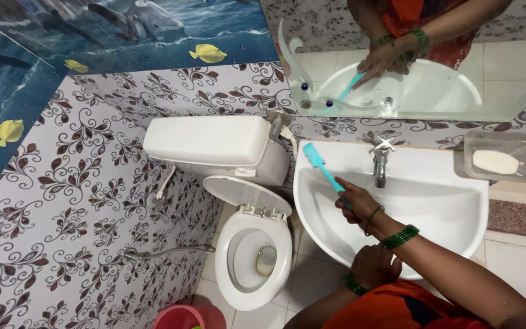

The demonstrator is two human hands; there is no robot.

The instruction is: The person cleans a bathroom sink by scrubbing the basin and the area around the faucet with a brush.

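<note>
My right hand (355, 201) grips the handle of a turquoise brush (319, 163). The brush's bristle head points up and left, over the back left rim of the white wash basin (452, 201). My hand is inside the bowl, left of the chrome tap (382, 159). Green bangles sit on that wrist. My left hand (374, 265) rests against the basin's front rim. Only its back shows and the fingers are hidden.
A white toilet (254, 256) with its lid up and a cistern (214, 143) stands left of the basin. A clear soap dish (503, 159) holding a bar hangs at the right, below a mirror (445, 85). A pink bucket (181, 318) and a spray hose (165, 251) are by the patterned wall.
</note>
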